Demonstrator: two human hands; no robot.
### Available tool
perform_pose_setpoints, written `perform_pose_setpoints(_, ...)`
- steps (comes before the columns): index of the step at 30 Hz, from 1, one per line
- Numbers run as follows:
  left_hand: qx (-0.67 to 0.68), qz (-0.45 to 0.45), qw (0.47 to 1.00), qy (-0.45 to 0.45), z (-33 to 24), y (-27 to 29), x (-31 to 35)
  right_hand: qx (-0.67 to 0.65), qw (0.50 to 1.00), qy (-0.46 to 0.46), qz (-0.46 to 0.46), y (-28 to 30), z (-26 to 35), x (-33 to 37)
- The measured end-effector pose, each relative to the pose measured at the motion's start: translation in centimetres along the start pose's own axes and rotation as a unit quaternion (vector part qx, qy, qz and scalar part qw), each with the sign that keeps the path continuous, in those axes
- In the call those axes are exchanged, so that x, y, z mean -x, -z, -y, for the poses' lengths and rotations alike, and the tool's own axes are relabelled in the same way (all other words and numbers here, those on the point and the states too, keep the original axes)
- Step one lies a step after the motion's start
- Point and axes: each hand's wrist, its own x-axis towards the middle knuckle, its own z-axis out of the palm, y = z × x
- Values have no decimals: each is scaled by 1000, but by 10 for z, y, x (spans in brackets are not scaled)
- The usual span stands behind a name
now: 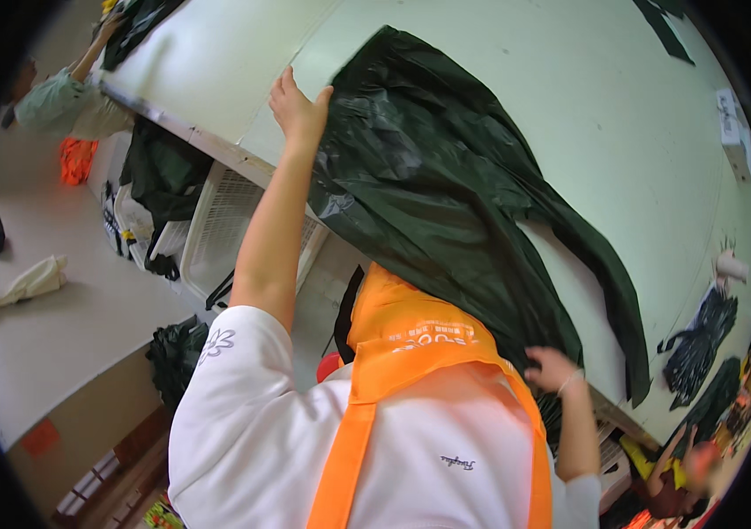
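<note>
Dark green, shiny waterproof trousers (428,159) lie across the pale table, the waist end at the far left and the two legs running toward the right. One leg hangs over the near edge in front of my orange apron. My left hand (300,108) rests at the left side of the waist end, fingers stretched out and thumb apart, touching the fabric. Lower down, my right hand (555,370) is closed on the near leg close to its end, its fingers curled at the cloth. Part of that grip is hidden.
White plastic baskets (208,229) with dark garments stand below the table's near edge (190,132). Another person (62,101) works at the far left, and one more (684,476) at the lower right. A white box (733,132) and a dark bundle (702,339) sit on the right.
</note>
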Motion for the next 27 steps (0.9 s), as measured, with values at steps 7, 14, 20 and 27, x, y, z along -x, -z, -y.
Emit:
perform_pose_setpoints(7, 52, -47, 978, 199, 114, 49, 98, -86, 833, -465, -288, -43, 9, 74)
perform_pose_setpoints(14, 195, 329, 860, 337, 84, 57, 129, -131, 820, -482, -280, -116, -68, 82)
perform_pose_setpoints(20, 351, 287, 793, 406, 59, 51, 132, 34, 829, -405, -384, -56, -91, 97)
perform_pose_setpoints(27, 419, 183, 802, 383, 50, 52, 103, 135, 898, -303, -288, 120, -88, 59)
